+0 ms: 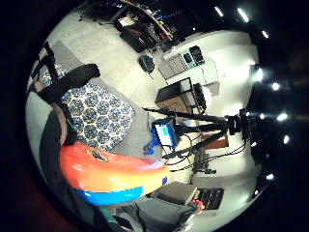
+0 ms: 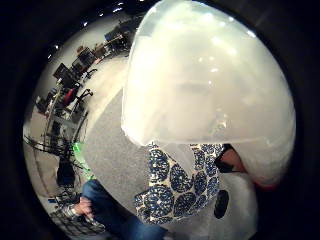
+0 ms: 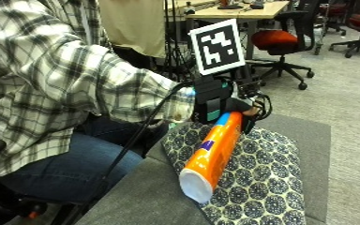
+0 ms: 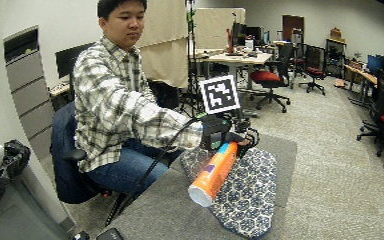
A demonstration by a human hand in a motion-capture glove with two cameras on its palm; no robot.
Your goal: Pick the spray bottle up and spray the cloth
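Center of the outside view: the gloved right hand (image 3: pixel 233 105) was up off the table, fingers curled around the top end of the orange spray bottle (image 3: pixel 214 152), clamped on it near the nozzle. The forearm, in a plaid sleeve (image 3: pixel 136 96), reached across from the left of the frame, roughly level, wrist pointing right. The bottle hung tilted from that grip (its white base was aimed down toward the lower middle of the frame, closer to the camera), so the whole thing slanted from the hand above to the base below.

Under it lay the cloth (image 3: pixel 261 178), a blue-and-white patterned piece spread flat on the gray table (image 3: pixel 142 197), filling the lower right. Whether the bottle's base touched the cloth, I could not tell; it looked just above it.

The wide outside view showed the same pose: arm stretched forward from the seated person, bottle slanting over the cloth's near end. In the thumb side palm view the bottle's pale base (image 2: pixel 210 75) loomed large, with the cloth (image 2: pixel 175 190) behind it.
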